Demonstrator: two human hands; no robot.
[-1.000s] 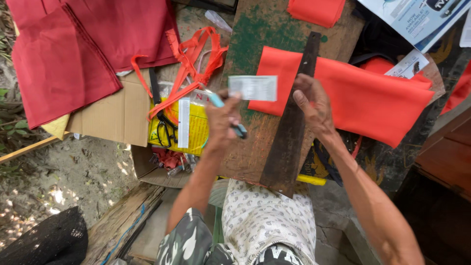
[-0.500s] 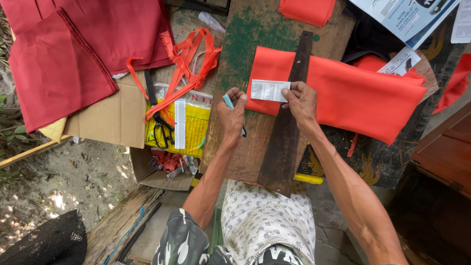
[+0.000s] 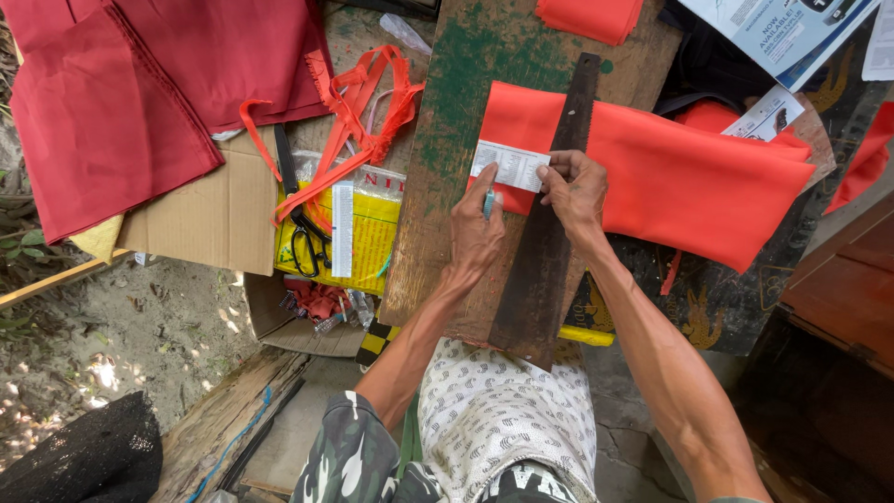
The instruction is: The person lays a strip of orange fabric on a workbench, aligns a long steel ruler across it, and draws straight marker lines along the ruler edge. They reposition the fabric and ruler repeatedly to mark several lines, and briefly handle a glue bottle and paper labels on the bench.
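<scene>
My left hand (image 3: pixel 477 230) grips a light blue pen (image 3: pixel 488 202), its tip at the lower edge of a small white paper slip (image 3: pixel 507 166). My right hand (image 3: pixel 575 190) pinches the right end of that slip and holds it flat on a folded orange-red cloth (image 3: pixel 680 177). A long dark saw blade (image 3: pixel 549 214) lies lengthwise over the cloth, under my right hand. Cloth and blade rest on a worn wooden board (image 3: pixel 447 140) with green paint stains.
Dark red fabric (image 3: pixel 102 102) and orange strips (image 3: pixel 358 112) lie at the left over cardboard (image 3: pixel 200 219). Black scissors (image 3: pixel 303 237) rest on a yellow packet (image 3: pixel 372 233). More orange cloth (image 3: pixel 591 14) sits at the top. Printed papers (image 3: pixel 792 28) lie top right, a wooden box (image 3: pixel 838 279) at right.
Both hands carried the white slip from above the board down onto the orange cloth. My left hand with the pen moved in beside the slip.
</scene>
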